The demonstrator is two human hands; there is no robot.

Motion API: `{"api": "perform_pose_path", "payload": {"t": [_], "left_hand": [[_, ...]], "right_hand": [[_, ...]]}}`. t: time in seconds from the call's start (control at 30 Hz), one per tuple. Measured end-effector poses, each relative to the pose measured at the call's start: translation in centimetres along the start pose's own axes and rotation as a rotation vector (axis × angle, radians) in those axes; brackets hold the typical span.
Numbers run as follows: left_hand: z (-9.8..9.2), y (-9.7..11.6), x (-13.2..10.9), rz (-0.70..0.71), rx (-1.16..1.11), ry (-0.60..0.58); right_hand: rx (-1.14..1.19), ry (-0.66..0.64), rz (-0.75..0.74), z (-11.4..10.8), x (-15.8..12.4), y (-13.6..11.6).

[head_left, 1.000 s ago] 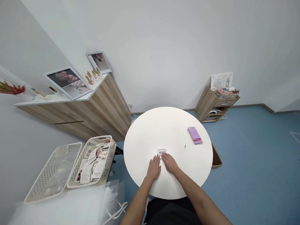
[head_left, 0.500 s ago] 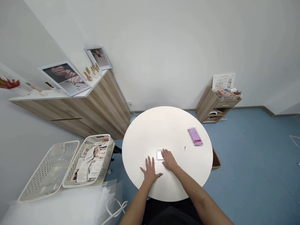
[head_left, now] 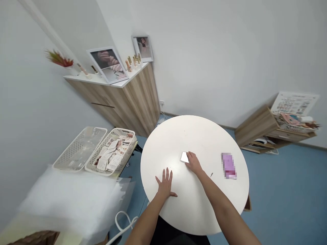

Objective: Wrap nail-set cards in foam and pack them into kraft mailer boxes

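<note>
My left hand [head_left: 165,185] lies flat on the round white table [head_left: 189,211], fingers spread, with nothing in it. Farther from me and to the right, my right hand [head_left: 193,162] holds the right edge of a small flat rectangular piece [head_left: 184,157], bright white with a pale rim. The piece is turned at a slant at the table's middle; whether it touches the tabletop or is slightly raised I cannot tell. My right fingertips and thumb close on its edge and hide that side.
A blurred-out purple item [head_left: 229,166] lies on the table's right side, with a small dark mark [head_left: 211,174] nearby. At left stand a white basket of cards [head_left: 122,131] and another basket [head_left: 60,160]. A wooden cabinet [head_left: 138,98] and a small shelf unit [head_left: 255,127] stand behind.
My right hand has moved the small rectangular piece away from me, turning it slightly. My left hand stays spread on the table. The head view has shifted and rotated.
</note>
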State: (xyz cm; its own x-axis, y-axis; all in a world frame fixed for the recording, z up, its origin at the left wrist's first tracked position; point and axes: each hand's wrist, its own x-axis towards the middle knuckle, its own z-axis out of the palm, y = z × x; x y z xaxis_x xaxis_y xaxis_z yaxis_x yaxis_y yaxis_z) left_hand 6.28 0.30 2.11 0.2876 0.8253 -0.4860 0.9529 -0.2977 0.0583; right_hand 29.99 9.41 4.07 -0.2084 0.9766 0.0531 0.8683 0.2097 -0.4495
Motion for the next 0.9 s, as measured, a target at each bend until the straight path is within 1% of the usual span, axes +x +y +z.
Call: {"api": "perform_pose_path", "payload": {"t": [0.1,0.23,0.3,0.37,0.43,0.47,0.5,0.57,0.63,0.67,0.73,0.83,0.9], "left_hand": [[0.9,-0.1,0.2,0.018,-0.052,0.026],[1.4,0.1,0.0,0.051,-0.138,0.085],[1.1,0.2,-0.1,0.055,-0.186,0.100],[0.3,0.1,-0.4,0.075,-0.259,0.093],[-0.5,-0.2,-1.0,0.114,-0.371,0.092],[-0.9,-0.5,-1.6,0.123,-0.440,0.115],[-1.1,-1.0,-2.3,0.115,-0.511,0.164],[-1.2,-2.4,-4.4,0.033,-0.640,0.342],[-0.6,-4.8,-7.5,-0.113,-0.717,0.547],[-0.2,-6.3,-9.3,-0.197,-0.733,0.630],[1.0,-10.2,-13.2,-0.387,-0.724,0.712],[2.7,-16.9,-18.7,-0.650,-0.667,0.762],[3.6,-21.0,-21.5,-0.749,-0.622,0.757]], "right_hand": [[-0.002,-0.001,0.012,0.1,1.2,2.0],[-0.023,-0.008,0.010,1.0,0.8,3.5],[-0.040,0.032,0.007,1.5,0.4,3.3],[-0.032,0.072,-0.033,1.9,0.0,2.1],[-0.008,0.096,-0.103,2.3,0.0,-0.2],[0.005,0.099,-0.142,2.5,0.1,-1.7],[0.018,0.098,-0.181,2.8,0.2,-3.4],[0.049,0.079,-0.260,3.4,0.3,-7.2],[0.088,0.046,-0.345,4.2,0.3,-11.2],[0.110,0.029,-0.384,4.6,0.3,-13.3],[0.147,-0.004,-0.451,5.6,-0.1,-17.3],[0.177,-0.054,-0.517,7.4,-1.0,-23.1],[0.179,-0.090,-0.542,8.7,-1.7,-26.6]]}}
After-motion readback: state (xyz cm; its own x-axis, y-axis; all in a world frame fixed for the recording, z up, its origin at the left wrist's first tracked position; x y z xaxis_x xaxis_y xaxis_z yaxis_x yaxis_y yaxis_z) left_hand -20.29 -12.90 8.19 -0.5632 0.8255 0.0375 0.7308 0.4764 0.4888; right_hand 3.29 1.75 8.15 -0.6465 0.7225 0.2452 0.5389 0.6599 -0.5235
